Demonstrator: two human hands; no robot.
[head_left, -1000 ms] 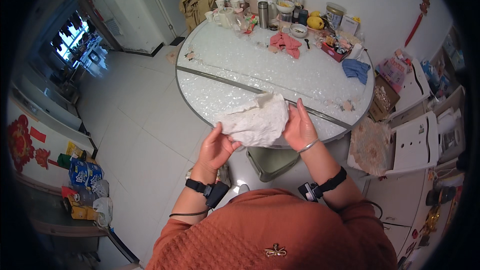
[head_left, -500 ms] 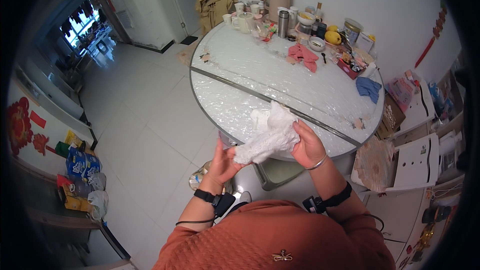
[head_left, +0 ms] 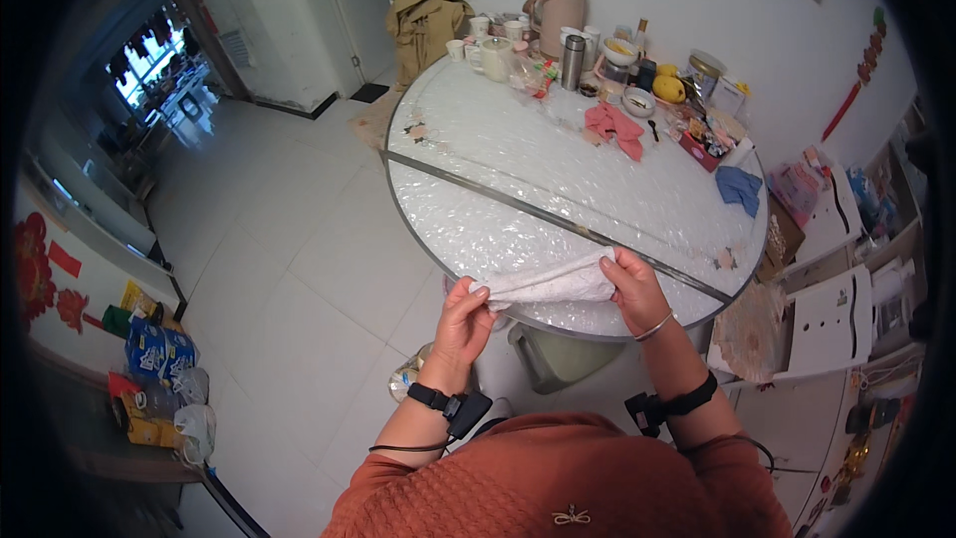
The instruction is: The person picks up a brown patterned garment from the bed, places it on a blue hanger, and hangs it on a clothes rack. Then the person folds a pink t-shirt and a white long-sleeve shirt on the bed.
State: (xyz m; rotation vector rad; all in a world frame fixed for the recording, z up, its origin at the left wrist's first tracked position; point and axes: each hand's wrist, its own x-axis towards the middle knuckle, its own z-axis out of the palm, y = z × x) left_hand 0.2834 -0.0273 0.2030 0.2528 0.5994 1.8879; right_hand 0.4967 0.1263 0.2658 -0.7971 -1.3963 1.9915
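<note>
A white cloth (head_left: 550, 282) is stretched between my two hands above the near edge of the round table (head_left: 468, 214). My left hand (head_left: 463, 324) pinches its left end between thumb and fingers. The cloth's upper right corner is gripped by my right hand (head_left: 637, 291), which wears a bangle. Between the hands the cloth hangs in a narrow band with creases running along it. Farther back on the table lie a pink cloth (head_left: 614, 130) and, at the right edge, a blue cloth (head_left: 738, 189).
Along the table's far side stand a thermos jug (head_left: 561, 15), a steel flask (head_left: 572, 62), white cups (head_left: 479, 27), a bowl (head_left: 638, 102) and yellow fruit (head_left: 668, 90). A green stool (head_left: 558, 359) is under the near edge. White drawers (head_left: 827, 324) flank the right side.
The bunched white cloth has been pulled out sideways into a taut band. My left hand has moved right and up and closed on its end; my right hand has shifted slightly right.
</note>
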